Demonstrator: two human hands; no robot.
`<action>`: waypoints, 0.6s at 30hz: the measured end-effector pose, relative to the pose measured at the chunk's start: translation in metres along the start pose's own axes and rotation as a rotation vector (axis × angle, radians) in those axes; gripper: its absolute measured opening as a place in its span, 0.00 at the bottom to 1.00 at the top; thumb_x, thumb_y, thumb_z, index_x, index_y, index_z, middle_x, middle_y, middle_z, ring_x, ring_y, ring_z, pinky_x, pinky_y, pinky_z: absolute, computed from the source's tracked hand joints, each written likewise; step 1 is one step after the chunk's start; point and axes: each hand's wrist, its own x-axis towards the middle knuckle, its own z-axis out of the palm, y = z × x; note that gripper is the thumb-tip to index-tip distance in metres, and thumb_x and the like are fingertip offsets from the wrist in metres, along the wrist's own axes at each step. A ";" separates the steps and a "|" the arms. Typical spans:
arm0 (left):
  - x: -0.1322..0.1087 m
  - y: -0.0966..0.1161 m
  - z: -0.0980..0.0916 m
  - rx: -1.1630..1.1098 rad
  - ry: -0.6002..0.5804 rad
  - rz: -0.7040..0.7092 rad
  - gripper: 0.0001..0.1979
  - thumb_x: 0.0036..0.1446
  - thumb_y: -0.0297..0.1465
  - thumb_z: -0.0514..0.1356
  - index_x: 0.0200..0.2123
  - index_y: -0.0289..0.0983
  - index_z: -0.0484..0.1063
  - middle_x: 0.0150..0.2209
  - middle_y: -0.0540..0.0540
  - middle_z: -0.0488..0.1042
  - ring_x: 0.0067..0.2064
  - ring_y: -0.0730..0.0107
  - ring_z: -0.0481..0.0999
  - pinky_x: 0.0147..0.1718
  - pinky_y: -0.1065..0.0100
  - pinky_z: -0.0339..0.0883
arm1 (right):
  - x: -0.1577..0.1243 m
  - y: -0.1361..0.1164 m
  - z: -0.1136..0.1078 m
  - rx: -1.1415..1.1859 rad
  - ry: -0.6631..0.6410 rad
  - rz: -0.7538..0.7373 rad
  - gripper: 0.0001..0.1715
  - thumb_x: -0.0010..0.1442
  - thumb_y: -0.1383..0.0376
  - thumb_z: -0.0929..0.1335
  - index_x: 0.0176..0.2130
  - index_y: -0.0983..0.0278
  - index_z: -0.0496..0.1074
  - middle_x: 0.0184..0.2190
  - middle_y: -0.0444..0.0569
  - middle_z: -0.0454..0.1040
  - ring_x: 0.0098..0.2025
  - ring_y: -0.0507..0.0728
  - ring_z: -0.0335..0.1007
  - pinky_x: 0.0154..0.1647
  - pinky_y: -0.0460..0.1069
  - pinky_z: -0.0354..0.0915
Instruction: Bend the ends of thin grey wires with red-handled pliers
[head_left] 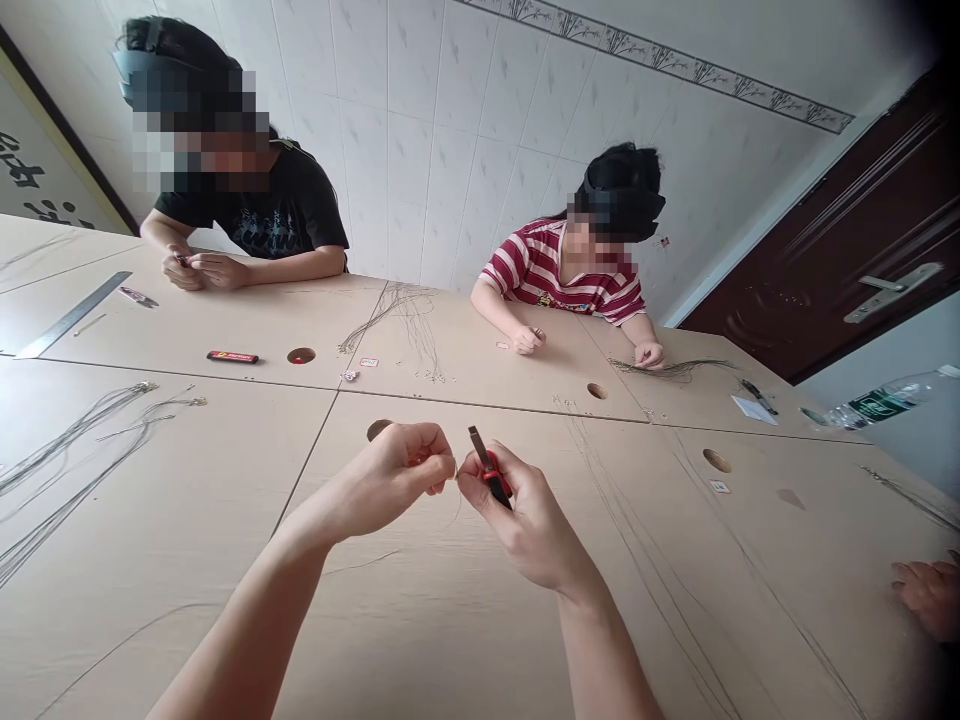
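Note:
My left hand (pixel 409 462) is closed, its thumb and forefinger pinching a thin cord (pixel 458 505). Right beside it, my right hand (pixel 517 510) grips a slim black-and-red tool (pixel 491 475) with a squared, dark tip pointing up and away; its exact kind is unclear. The right thumb and forefinger also meet close to the cord at the left fingertips. Part of the cord hangs in a loose curve below the fingers. Both hands are held above the wooden table (pixel 420 620).
Bundles of thin cords (pixel 82 430) lie left, more cords (pixel 600 470) right. Across the table sit two people, their hands (pixel 206 268) at small work. A ruler (pixel 75 315), a red-and-black stick-like object (pixel 232 357) and a bottle (pixel 885 400) are around. Another person's hand (pixel 926 595) shows right.

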 end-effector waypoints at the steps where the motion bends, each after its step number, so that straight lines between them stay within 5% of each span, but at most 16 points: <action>1: 0.000 0.000 0.000 -0.003 -0.003 -0.002 0.08 0.54 0.29 0.52 0.23 0.37 0.64 0.23 0.53 0.60 0.20 0.80 0.51 0.15 0.75 0.47 | 0.000 0.000 0.000 -0.003 -0.002 0.001 0.11 0.65 0.59 0.64 0.33 0.62 0.64 0.28 0.42 0.58 0.29 0.51 0.52 0.30 0.47 0.51; 13: 0.002 -0.003 -0.001 -0.033 -0.037 -0.005 0.09 0.56 0.31 0.52 0.24 0.37 0.64 0.24 0.53 0.62 0.23 0.76 0.54 0.18 0.73 0.48 | -0.001 0.002 -0.003 -0.032 0.017 -0.019 0.11 0.65 0.57 0.64 0.34 0.61 0.66 0.29 0.42 0.61 0.30 0.51 0.56 0.31 0.48 0.54; 18: 0.002 -0.002 -0.002 -0.047 0.019 0.008 0.10 0.57 0.31 0.54 0.25 0.37 0.66 0.25 0.53 0.65 0.25 0.75 0.56 0.24 0.71 0.52 | -0.004 0.000 -0.001 -0.031 0.141 -0.031 0.11 0.64 0.58 0.66 0.32 0.61 0.65 0.28 0.42 0.61 0.29 0.51 0.56 0.31 0.48 0.53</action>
